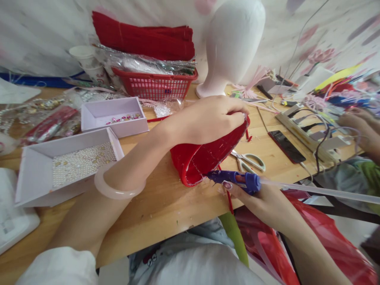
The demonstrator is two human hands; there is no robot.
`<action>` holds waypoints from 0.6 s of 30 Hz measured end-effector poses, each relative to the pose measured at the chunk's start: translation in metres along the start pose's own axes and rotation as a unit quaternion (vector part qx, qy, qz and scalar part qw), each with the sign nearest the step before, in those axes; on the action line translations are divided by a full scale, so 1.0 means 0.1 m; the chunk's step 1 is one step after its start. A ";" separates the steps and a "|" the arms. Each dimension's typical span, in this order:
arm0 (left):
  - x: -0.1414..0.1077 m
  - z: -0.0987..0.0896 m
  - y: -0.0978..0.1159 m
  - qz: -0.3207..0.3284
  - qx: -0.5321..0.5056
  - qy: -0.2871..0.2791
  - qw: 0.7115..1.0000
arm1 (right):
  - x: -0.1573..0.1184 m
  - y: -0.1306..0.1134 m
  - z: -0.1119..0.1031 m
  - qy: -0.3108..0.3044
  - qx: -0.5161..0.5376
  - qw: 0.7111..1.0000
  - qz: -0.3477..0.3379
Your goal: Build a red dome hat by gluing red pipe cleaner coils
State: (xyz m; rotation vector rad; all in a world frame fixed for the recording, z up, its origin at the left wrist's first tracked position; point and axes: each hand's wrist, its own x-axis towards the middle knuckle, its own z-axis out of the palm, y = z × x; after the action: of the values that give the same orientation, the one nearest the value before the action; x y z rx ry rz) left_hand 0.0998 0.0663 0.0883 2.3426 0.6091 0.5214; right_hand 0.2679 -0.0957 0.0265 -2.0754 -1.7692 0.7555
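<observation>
My left hand [212,118] is closed on the far rim of a red, fuzzy, open-ended piece [192,162] that looks like a cap or headpiece. Its hollow inside faces me, with whitish lines along the inner wall. Wrapped in my right hand [255,198] is a blue hot glue gun [237,180], its nozzle at the near lower rim of the red piece. A long translucent glue stick [314,188] sticks out of the gun's back. White-handled scissors [247,160] lie just behind the gun.
Left stand a box of pearl beads [29,170] and a smaller box of gems [109,107]. Behind are a red basket [154,85] and a white mannequin head [234,39]. A phone [286,146], a cabled power strip [308,134] and another person's hand [356,122] are right.
</observation>
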 end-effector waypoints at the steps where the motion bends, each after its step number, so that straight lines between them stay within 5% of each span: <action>1: 0.00 0.00 0.00 0.013 -0.002 0.003 1.000 | 0.01 -0.01 0.00 0.004 0.007 1.000 -0.002; 18: 0.03 0.03 -0.05 0.024 0.013 0.012 1.000 | -0.03 0.03 0.05 0.004 -0.003 1.000 -0.017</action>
State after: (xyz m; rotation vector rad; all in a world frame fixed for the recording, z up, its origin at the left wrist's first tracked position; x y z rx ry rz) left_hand 0.1026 0.0701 0.0833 2.3844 0.5751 0.5663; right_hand 0.2671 -0.0994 0.0211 -2.0455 -1.7991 0.7311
